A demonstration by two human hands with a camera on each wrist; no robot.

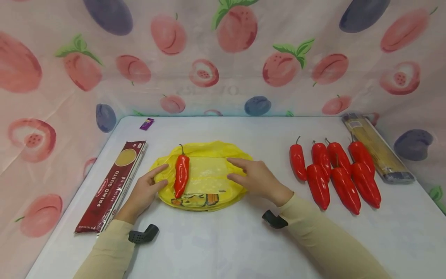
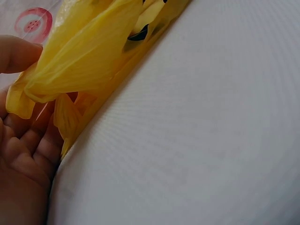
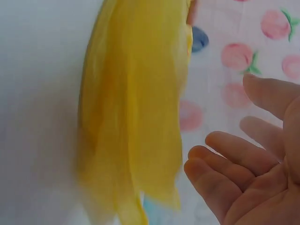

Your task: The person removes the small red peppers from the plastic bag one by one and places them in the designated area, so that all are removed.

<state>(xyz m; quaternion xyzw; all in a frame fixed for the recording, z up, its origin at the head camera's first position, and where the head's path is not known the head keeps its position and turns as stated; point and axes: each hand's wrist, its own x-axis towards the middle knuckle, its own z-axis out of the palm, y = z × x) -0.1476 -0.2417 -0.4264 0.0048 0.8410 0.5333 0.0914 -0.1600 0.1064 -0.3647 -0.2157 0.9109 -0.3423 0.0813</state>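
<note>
A yellow plastic bag (image 1: 209,170) lies spread on the white table, with dark and orange print on its near side. One red pepper (image 1: 182,176) rests on the bag's left part, stem pointing away. My left hand (image 1: 148,190) is at the bag's left edge, thumb and fingers apart; in the left wrist view, yellow folds (image 2: 70,61) lie between thumb and fingers, partly covering the fingers. At the right edge, my right hand (image 1: 259,180) reaches over the bag with extended fingers. The right wrist view shows this hand's fingers (image 3: 229,173) loosely spread, holding nothing, beside the bag.
Several red peppers (image 1: 334,174) lie grouped at the right, with a clear pack of spaghetti (image 1: 378,149) behind them. A dark red spaghetti pack (image 1: 113,186) lies along the left side. A small purple packet (image 1: 147,124) sits at the far left, before the fruit-print curtain (image 1: 223,93).
</note>
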